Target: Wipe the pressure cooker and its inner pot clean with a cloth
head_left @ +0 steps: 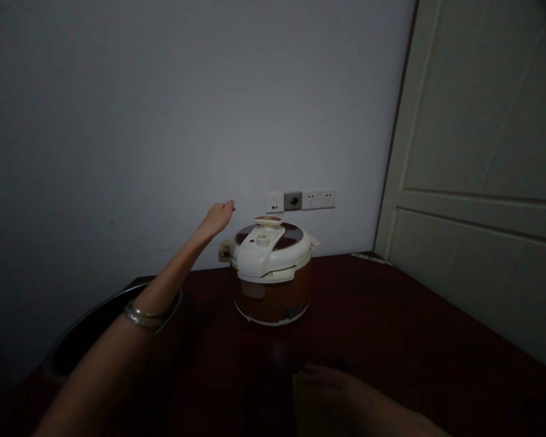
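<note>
right hand (pixel 325 383): super dark, grip hard to make out
yellowish thing (pixel 306 409): too murky to identify
round container (pixel 88 321): partly hidden behind left forearm (pixel 118 346)
door (pixel 482 139): chopped off by the right edge

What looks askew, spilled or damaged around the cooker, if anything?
Nothing looks clearly damaged; the cooker stands upright with its lid on. One mild oddity: a grey plate sits among white plates on the wall. The dark table could hide a small spill.

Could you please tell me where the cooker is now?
In the head view, the cooker stands mid-picture on the table, below the sockets and right of the left hand.
</note>
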Motion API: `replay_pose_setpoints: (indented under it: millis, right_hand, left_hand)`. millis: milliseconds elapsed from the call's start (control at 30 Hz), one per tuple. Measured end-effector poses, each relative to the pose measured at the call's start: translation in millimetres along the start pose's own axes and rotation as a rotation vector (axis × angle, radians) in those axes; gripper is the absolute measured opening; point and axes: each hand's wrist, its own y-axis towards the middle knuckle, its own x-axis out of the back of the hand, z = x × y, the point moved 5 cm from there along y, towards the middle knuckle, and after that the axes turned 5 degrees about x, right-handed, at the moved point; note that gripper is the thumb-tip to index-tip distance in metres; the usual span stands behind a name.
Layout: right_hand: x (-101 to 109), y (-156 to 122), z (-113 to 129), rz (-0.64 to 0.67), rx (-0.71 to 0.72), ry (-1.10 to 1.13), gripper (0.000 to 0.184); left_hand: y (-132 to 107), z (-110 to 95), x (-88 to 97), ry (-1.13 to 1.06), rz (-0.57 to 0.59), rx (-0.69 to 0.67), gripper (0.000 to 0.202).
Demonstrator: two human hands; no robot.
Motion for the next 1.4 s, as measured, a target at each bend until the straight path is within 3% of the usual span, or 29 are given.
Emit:
replay_pose_setpoints:
  millis: [100,200,333,533,600,667,767,867,967,1133,1267,1400]
  right_hand:
    - [-19.9,1.1,-25.7,0.039,0.056,0.054,0.042]
    - [-30.6,3.4,-59.3,-0.044,0.09,-0.028,0.04]
    - [-35.9,3.9,-87.3,-0.192,0.098,-0.108,0.04]
    - [-43.6,5.3,-104.1,-0.12,0.172,-0.237,0.041]
    - [-30.9,3.0,-108.9,-0.247,0.131,-0.186,0.039]
    - [-2.5,-0.8,-114.3,-0.534,0.001,-0.028,0.039]
    - [44.9,1.6,-122.6,-0.962,-0.189,0.398,0.043]
    - [73.0,31.5,-130.1,-1.192,-0.247,0.873,0.044]
    - [82.7,79.4,-132.8,-1.199,-0.137,1.045,0.045]
    - [109.3,125.6,-146.0,-1.325,0.075,0.735,0.05]
    - [128.6,143.3,-180.6,-1.253,-0.03,0.779,0.055]
    - [105.7,143.5,-205.8,-1.217,-0.112,0.827,0.056]
  left_hand:
    - [-32.3,-10.9,18.6,-0.191,-0.11,-0.047,0.048]
    - [-59.5,3.1,26.9,-0.247,-0.271,-0.004,0.042]
    - [-69.1,37.6,4.6,-0.197,-0.277,0.092,0.038]
    - [-59.9,87.5,-31.8,-0.206,-0.278,0.185,0.042]
    - [-57.3,100.8,-39.5,-0.223,-0.264,0.187,0.04]
    - [-54.2,112.5,-46.1,-0.242,-0.233,0.18,0.038]
    - [-48.1,128.2,-51.9,-0.272,-0.225,0.174,0.037]
    - [-42.3,139.6,-56.2,-0.294,-0.219,0.171,0.036]
    - [-41.6,144.2,-61.3,-0.352,-0.205,0.178,0.036]
    - [-48.2,142.9,-68.9,-0.444,-0.21,0.201,0.04]
    - [-48.2,146.3,-73.0,-0.553,-0.18,0.198,0.043]
    - [-44.8,153.1,-75.8,-0.601,-0.168,0.198,0.045]
